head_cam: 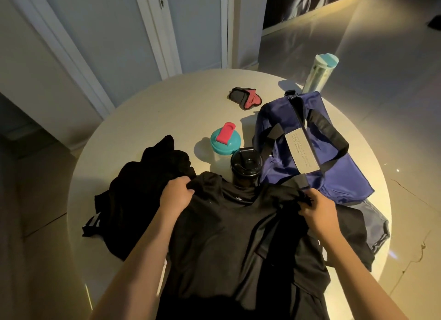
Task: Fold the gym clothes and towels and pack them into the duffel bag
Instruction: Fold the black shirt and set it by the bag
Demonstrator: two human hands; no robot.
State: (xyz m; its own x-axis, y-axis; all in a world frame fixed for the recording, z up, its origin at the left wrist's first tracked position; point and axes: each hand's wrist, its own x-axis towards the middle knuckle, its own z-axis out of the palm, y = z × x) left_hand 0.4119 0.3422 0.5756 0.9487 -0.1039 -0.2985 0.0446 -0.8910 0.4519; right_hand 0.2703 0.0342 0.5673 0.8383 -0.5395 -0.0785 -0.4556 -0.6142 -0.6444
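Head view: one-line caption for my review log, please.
Both hands, left and right, hold a black T-shirt by its shoulders over a round table, blue duffel bag alongside.

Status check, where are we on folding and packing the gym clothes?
Left hand and right hand each grip a shoulder of the black shirt, unfolded. Blue duffel bag lies beyond it. Black shaker bottle stands at the collar.
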